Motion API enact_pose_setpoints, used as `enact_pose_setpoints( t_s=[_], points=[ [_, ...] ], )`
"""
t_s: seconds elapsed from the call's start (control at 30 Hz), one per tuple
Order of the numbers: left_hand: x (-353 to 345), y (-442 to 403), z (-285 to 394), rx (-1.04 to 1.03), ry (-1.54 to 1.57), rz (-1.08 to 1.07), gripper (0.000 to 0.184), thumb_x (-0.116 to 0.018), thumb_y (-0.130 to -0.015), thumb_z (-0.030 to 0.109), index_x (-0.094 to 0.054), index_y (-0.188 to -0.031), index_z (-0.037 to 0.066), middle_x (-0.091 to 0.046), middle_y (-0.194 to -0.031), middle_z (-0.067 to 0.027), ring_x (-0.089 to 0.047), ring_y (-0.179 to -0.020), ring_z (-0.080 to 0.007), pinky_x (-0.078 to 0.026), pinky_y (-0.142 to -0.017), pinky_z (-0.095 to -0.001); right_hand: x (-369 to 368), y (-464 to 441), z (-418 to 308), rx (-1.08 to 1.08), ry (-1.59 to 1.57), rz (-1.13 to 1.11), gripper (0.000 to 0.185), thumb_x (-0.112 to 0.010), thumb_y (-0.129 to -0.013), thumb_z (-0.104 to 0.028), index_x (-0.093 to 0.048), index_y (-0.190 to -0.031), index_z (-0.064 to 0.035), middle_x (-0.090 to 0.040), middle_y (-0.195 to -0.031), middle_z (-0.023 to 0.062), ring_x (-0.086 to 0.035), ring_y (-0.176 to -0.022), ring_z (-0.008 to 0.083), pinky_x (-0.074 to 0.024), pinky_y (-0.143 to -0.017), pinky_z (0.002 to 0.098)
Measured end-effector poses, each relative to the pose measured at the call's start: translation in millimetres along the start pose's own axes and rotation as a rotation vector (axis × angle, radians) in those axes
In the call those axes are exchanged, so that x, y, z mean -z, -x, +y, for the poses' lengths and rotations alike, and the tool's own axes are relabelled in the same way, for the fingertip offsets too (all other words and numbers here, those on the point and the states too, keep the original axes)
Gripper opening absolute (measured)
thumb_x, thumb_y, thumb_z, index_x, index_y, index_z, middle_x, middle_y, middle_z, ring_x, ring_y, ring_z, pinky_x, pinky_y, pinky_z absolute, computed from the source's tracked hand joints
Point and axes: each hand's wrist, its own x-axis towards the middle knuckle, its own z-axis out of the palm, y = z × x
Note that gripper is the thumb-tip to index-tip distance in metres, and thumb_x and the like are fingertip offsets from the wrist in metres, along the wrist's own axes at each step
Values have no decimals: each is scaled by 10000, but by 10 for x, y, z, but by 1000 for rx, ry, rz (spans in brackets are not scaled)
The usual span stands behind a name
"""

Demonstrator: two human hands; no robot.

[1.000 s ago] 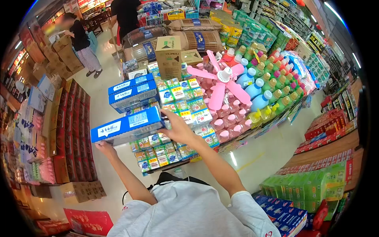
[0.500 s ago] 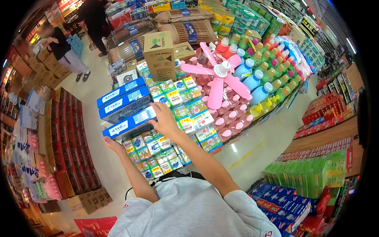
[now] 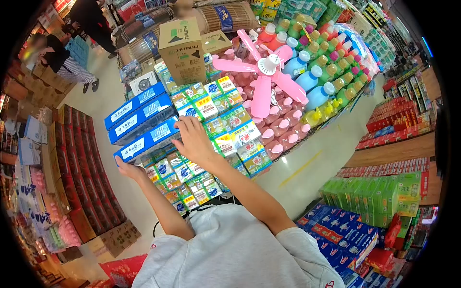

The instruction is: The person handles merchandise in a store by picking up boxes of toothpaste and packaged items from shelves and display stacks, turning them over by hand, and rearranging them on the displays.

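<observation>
Three blue boxes with white lettering stand in a row on packs of soap-like bars. My left hand (image 3: 129, 169) is closed around the left end of the nearest blue box (image 3: 146, 141). At its right end, my right hand (image 3: 193, 139) has fingers and thumb against the edge, so both hands hold this box between them. Just behind are the middle blue box (image 3: 140, 119) and the farthest blue box (image 3: 134, 105). Under and beside my right hand lie the stacked, plastic-wrapped packs (image 3: 202, 104) with green and yellow labels.
A tall brown carton (image 3: 182, 50) stands behind the packs. A pink fan (image 3: 267, 69) lies over pink-capped bottles (image 3: 283, 127). Blue bottles (image 3: 318, 96) stand at the right. Red-and-black cartons (image 3: 84, 163) line the left aisle, where a person (image 3: 67, 57) stands.
The view has shifted, so the display sits further left and higher. The nearest blue box, still between my hands, is a little closer to the box behind it.
</observation>
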Motion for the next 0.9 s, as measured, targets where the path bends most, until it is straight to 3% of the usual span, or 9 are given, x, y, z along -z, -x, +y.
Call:
enact_pose_setpoints(
  t_s=[0.27,0.57,0.83,0.9],
  points=[
    [-184,47,164,52,88,20,407,-483,-940,323,-568,-1017,-68,-632,-975,-143,-622,-846,-225,-499,-781,-346,-21,3,27,50,31,-76,622,-723,-721,-302,-500,-1220,-4,-388,-1331,215,-381,-1179,354,-321,-990,457],
    [-307,-19,230,-19,33,-13,476,-495,-940,350,-550,-1100,-94,-612,-1072,-170,-598,-947,-245,-457,-869,-377,5,-76,53,100,-52,-74,617,-736,-697,-338,-540,-1207,-51,-348,-1383,226,-363,-1198,359,-287,-1003,463],
    [-269,-53,194,-31,64,-63,468,-498,-936,348,-543,-1122,-79,-607,-1076,-169,-594,-952,-233,-460,-861,-365,-21,-44,39,69,-39,-109,586,-719,-715,-347,-552,-1197,-58,-342,-1395,224,-353,-1216,354,-273,-1019,461],
    [-269,-64,197,-42,14,-72,435,-494,-942,331,-548,-1127,-59,-611,-1071,-152,-595,-942,-217,-466,-844,-344,0,-37,40,24,-44,-144,577,-695,-758,-364,-525,-1246,-107,-335,-1403,201,-334,-1245,367,-260,-1035,473]
  ],
)
